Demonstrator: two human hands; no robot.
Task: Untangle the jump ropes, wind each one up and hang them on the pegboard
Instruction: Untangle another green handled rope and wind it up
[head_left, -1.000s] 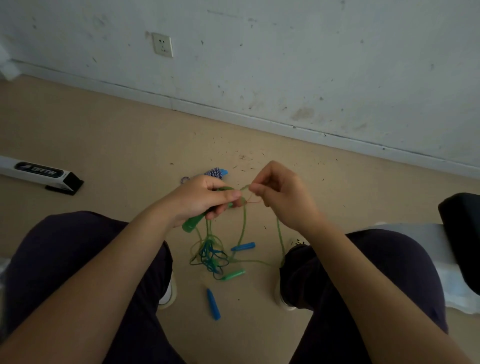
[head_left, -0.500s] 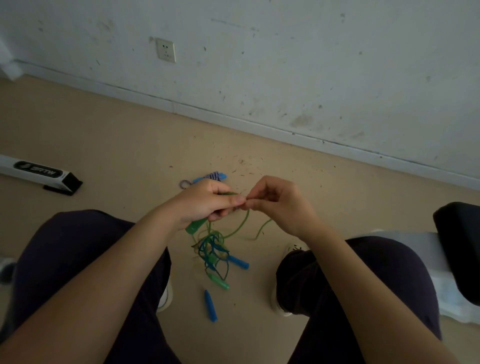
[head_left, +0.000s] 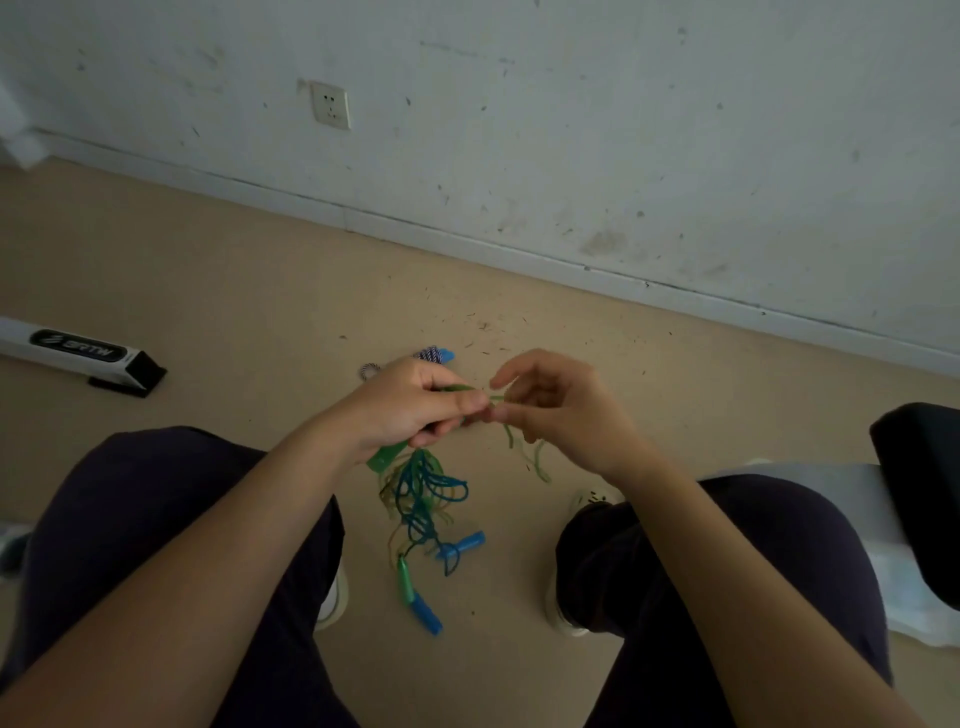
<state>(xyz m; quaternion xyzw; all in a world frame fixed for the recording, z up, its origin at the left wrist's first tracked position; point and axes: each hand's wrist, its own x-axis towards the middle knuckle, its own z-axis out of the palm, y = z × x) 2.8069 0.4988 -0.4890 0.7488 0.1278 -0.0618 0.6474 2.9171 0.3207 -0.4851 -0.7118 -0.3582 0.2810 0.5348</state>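
Observation:
My left hand (head_left: 410, 408) grips a green jump-rope handle (head_left: 385, 456) whose lower end sticks out below my palm. My right hand (head_left: 558, 410) pinches the thin green rope (head_left: 511, 439) right beside my left thumb, and a loop of it hangs below. A tangle of green and blue ropes (head_left: 421, 493) dangles from my left hand between my knees. Hanging low in it are a green handle (head_left: 404, 577) and a blue handle (head_left: 467, 543). Another blue handle (head_left: 427, 618) shows just below the green one. A striped blue-white rope end (head_left: 431, 355) lies on the floor behind my hands.
I sit facing a white wall with a socket (head_left: 330, 104) and baseboard. A long white-and-black box (head_left: 78, 353) lies on the tan floor at left. A black object (head_left: 919, 499) rests on white material at right. My shoes (head_left: 332, 597) flank the hanging ropes.
The tangle has risen, and the green and blue handles now dangle lower and closer together. My right hand has loosened its outer fingers while still pinching the green rope by my left thumb.

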